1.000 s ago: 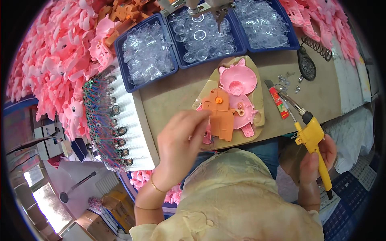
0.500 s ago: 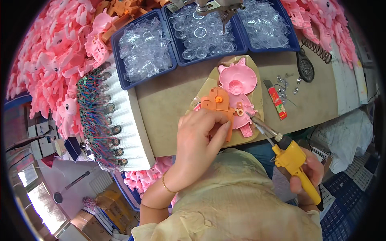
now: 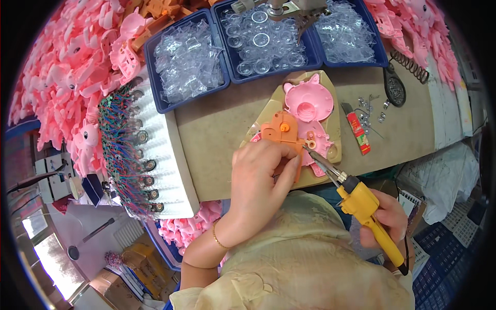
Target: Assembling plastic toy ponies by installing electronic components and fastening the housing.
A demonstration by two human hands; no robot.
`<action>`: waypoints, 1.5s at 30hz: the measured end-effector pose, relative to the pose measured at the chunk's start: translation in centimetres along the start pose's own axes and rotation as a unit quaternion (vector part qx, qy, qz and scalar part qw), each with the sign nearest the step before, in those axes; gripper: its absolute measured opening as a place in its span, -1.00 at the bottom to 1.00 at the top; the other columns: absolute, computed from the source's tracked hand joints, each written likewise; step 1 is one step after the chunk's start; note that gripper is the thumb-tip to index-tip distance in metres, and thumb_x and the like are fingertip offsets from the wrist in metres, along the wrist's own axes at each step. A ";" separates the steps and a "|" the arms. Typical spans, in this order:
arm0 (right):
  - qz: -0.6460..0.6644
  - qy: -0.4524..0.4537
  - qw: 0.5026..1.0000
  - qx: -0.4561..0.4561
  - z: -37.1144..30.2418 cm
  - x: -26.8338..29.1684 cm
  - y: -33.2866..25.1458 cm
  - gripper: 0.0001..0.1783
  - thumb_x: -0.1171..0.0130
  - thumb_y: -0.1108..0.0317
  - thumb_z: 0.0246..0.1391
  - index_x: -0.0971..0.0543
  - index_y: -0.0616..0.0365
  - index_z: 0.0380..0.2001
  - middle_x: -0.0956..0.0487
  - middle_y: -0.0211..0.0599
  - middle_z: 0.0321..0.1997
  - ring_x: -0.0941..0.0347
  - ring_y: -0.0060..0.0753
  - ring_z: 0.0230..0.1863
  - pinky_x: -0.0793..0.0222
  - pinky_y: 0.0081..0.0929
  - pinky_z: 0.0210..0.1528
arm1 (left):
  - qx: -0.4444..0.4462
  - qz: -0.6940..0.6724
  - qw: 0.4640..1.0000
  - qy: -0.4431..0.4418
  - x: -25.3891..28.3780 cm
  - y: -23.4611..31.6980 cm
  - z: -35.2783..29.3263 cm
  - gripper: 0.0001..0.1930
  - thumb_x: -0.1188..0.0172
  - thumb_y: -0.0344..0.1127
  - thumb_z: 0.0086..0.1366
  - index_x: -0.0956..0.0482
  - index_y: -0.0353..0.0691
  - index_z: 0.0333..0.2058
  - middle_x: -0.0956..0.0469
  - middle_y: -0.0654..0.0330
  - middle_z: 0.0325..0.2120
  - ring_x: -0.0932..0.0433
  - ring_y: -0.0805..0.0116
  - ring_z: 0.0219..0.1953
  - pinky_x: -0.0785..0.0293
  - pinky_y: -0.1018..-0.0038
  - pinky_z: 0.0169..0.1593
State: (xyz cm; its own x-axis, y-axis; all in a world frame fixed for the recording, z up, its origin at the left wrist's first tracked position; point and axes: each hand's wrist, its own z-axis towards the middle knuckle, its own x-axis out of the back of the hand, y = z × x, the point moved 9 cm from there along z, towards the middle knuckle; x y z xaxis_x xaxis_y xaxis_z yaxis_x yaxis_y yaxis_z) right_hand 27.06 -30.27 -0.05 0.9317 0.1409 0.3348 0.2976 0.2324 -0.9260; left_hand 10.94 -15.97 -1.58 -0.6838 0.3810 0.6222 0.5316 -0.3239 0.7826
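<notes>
My left hand (image 3: 261, 181) is closed, its thumb and fingers pinched on the lower part of an orange plastic part (image 3: 276, 128); what is under the fingertips is hidden. That part lies on a tan holding block (image 3: 333, 85) beside a pink toy shell (image 3: 309, 101) with a round speaker-like cup and a second pink shell piece (image 3: 321, 135). My right hand (image 3: 387, 217) grips a yellow soldering iron (image 3: 364, 201). Its metal tip points left and reaches the orange part's right edge, close to a small orange ring; whether it touches cannot be made out.
Blue bins of clear plastic pieces (image 3: 186, 59) line the back, under a metal machine head (image 3: 289, 10). Pink toy parts (image 3: 67, 77) are heaped at left, near wired speakers on white foam (image 3: 160, 155). A red-sleeved blade (image 3: 356, 129) and small metal bits (image 3: 367, 111) lie at right.
The soldering iron has moved left with my right hand, its tip passing from the pink piece to the orange part's edge. My left hand keeps nearly the same place and pinch.
</notes>
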 end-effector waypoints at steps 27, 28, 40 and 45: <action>0.033 -0.163 0.926 -0.338 -1.4 -0.6 2.8 -0.43 -0.11 0.10 0.07 -0.23 0.27 0.00 -0.47 -0.03 -0.07 -0.48 -0.24 -0.18 -0.41 -0.39 -0.20 | -0.020 0.003 1.000 -0.011 0.0 0.6 0.5 -0.94 -0.20 -0.41 0.09 -0.49 -0.20 -0.47 -0.45 0.24 -0.55 -0.39 0.27 -0.43 -0.23 0.41 -0.18; 0.013 -0.151 0.926 -0.345 -1.7 -0.6 2.3 -0.43 -0.11 0.10 0.07 -0.23 0.27 0.00 -0.47 -0.03 -0.07 -0.48 -0.24 -0.18 -0.41 -0.39 -0.20 | -0.029 0.006 1.000 -0.005 0.0 0.7 0.6 -0.93 -0.20 -0.38 0.09 -0.50 -0.19 -0.48 -0.44 0.21 -0.55 -0.41 0.24 -0.42 -0.24 0.37 -0.21; -0.184 0.441 0.870 -0.119 -1.7 22.7 2.1 -0.53 -0.09 0.37 0.10 -0.36 0.27 0.09 -0.47 -0.16 0.00 -0.41 -0.36 0.00 -0.35 -0.48 0.00 | -0.037 -0.020 0.999 0.025 3.4 0.0 -0.4 -0.93 -0.15 -0.44 0.12 -0.51 -0.24 -0.38 -0.51 0.12 -0.39 -0.47 0.15 -0.30 -0.33 0.30 -0.19; -0.072 0.442 0.879 -0.165 -1.4 21.0 9.8 -0.58 -0.07 0.35 0.14 -0.39 0.21 0.07 -0.47 -0.24 -0.03 -0.43 -0.48 -0.14 -0.36 -0.57 -0.12 | 0.045 -0.045 0.987 0.147 7.8 -3.5 -2.4 -0.93 0.00 -0.59 0.14 -0.46 -0.32 -0.44 -0.52 0.10 -0.35 -0.46 0.24 -0.28 -0.35 0.45 -0.14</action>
State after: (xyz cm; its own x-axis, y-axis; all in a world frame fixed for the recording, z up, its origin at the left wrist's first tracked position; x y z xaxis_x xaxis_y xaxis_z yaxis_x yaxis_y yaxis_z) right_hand 49.84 -26.42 -2.35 0.6336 -0.7036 0.3219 0.3343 -0.1263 -0.9340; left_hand 2.54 -13.97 0.46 -0.8387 0.1319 0.5283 0.4957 -0.2165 0.8411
